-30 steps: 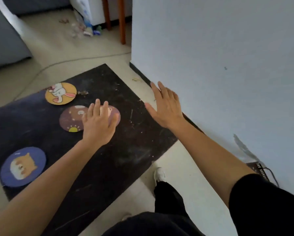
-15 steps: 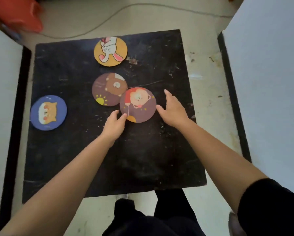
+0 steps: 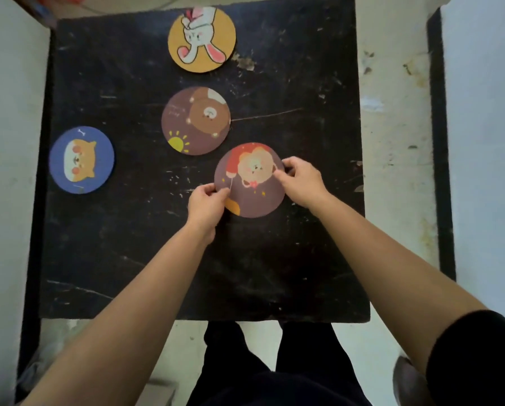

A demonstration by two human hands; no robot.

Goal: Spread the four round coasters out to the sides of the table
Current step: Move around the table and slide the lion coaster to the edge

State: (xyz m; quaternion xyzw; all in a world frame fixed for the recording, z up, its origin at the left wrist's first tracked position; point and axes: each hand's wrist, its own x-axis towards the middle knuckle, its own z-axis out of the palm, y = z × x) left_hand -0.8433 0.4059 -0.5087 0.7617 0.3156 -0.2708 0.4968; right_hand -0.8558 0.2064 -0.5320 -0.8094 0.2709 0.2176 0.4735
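Observation:
Several round coasters lie on a black square table (image 3: 128, 259). A brown coaster with a lion and a red balloon (image 3: 254, 194) is near the table's middle, pinched at its left edge by my left hand (image 3: 207, 203) and at its right edge by my right hand (image 3: 302, 183). Just beyond it lies a brown bear coaster (image 3: 196, 121). A yellow rabbit coaster (image 3: 202, 39) sits at the far edge. A blue dog coaster (image 3: 82, 159) rests by the left edge.
White walls or panels (image 3: 485, 142) close in on the left and right of the table. A strip of pale stained floor (image 3: 394, 142) runs along the table's right side. My dark trousers (image 3: 271, 376) show below the near edge.
The view has swung over and closer to the table. Both hands have closed on the lion coaster's edges, and it now sits apart from the bear coaster, nearer to me.

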